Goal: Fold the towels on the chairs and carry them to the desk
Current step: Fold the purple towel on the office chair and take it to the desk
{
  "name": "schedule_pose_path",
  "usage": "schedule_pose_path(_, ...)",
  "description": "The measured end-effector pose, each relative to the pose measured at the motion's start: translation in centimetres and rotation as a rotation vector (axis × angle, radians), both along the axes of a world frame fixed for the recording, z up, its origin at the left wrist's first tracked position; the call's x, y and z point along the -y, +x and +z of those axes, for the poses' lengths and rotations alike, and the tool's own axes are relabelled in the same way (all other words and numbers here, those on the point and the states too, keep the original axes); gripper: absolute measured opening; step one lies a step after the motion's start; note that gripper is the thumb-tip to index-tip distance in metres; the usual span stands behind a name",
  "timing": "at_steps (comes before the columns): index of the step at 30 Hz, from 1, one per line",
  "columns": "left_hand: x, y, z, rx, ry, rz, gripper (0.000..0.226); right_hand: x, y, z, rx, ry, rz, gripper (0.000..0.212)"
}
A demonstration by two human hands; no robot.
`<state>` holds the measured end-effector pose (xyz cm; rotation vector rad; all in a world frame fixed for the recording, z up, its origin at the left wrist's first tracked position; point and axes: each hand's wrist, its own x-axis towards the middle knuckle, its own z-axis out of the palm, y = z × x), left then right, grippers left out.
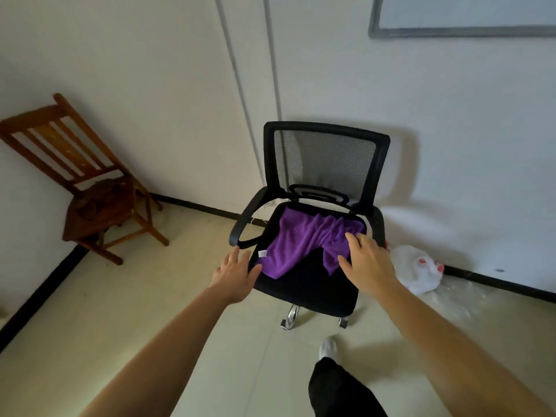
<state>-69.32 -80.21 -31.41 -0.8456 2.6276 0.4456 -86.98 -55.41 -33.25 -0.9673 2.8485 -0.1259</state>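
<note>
A purple towel [304,239] lies crumpled on the seat of a black mesh office chair [325,158], a white label at its front left corner. My left hand [234,275] hovers open at the seat's front left edge, just short of that corner. My right hand [367,263] is spread open over the towel's right end; whether it touches the cloth is unclear. A brown towel [99,197] lies bunched on the seat of a wooden chair [69,152] at the left wall. The desk is out of view.
A white plastic bag [418,269] lies on the floor by the wall, right of the office chair. My leg and shoe [328,347] stand just in front of the chair's wheeled base. A whiteboard [463,16] hangs at the top right. Pale tiled floor lies between the chairs.
</note>
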Motion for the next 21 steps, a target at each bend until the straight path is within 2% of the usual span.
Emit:
schedule_pose_path(8,6.2,-9.8,-6.3,0.104,0.134,0.093,0.062,8.1,-10.3,-6.4,0.188,0.074,0.045,0.058)
schedule_pose_path(12,9.2,-11.8,-12.3,0.161,0.272,0.177,0.062,11.9,-12.2,-11.9,0.276,0.114,0.059,0.054)
schedule_pose_path(16,12.9,-13.8,-20.6,0.179,0.403,0.283,0.059,16.5,-14.7,-19.3,0.269,0.125,0.099,0.047)
schedule_pose_path(19,15.3,-14.6,-25.6,0.157,0.423,0.291,0.06,19.5,-15.7,-23.6,0.271,0.077,0.041,0.044)
schedule_pose_path(20,16.4,-14.4,-28.5,0.154,0.422,0.313,0.06,21.3,-15.6,-26.5,0.273,0.089,0.061,0.043)
schedule_pose_path(21,16.6,-14.7,-28.8,0.133,0.404,0.329,0.058,22.2,-15.8,-27.2,0.254,0.086,0.087,0.043)
